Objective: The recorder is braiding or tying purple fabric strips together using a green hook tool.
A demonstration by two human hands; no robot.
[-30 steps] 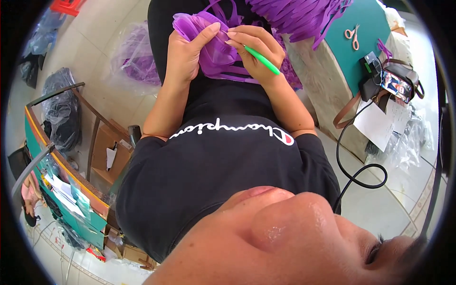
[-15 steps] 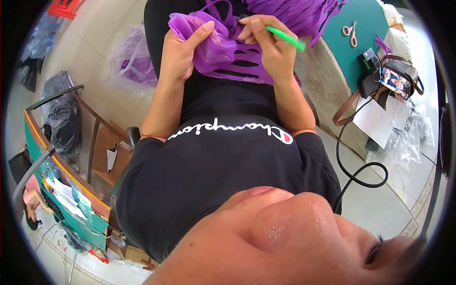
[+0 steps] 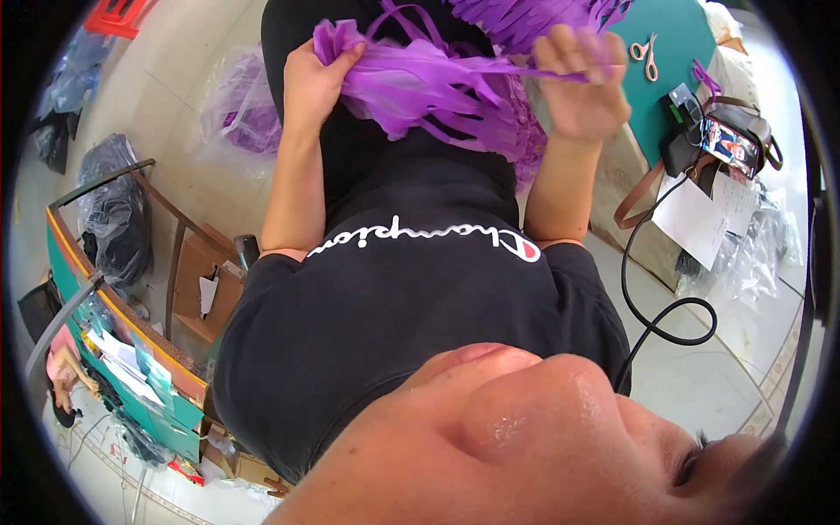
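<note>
A thin, see-through purple sheet with long slots [image 3: 429, 92] stretches between my two hands above my lap. Closed on its bunched end, my left hand [image 3: 312, 86] has the thumb on top. My right hand [image 3: 582, 92], slightly blurred, is closed with a narrow purple strip [image 3: 534, 72] of that sheet drawn taut to it. The green tool seen earlier in this hand is not visible now. Just beyond my right hand lies a heap of purple slotted pieces [image 3: 542, 19], over the edge of the green table top.
On the green table top [image 3: 649, 109] at right lie scissors [image 3: 646, 58], a brown bag [image 3: 748, 131] and a lit phone [image 3: 733, 149]. A black cable [image 3: 669, 331] loops down. Left, a clear bag of purple pieces [image 3: 245, 118] sits on the floor, near a green-topped table [image 3: 179, 409].
My right hand has moved right, away from my left, pulling a strip taut. The sheet has stretched out between the hands. The green tool has gone out of sight.
</note>
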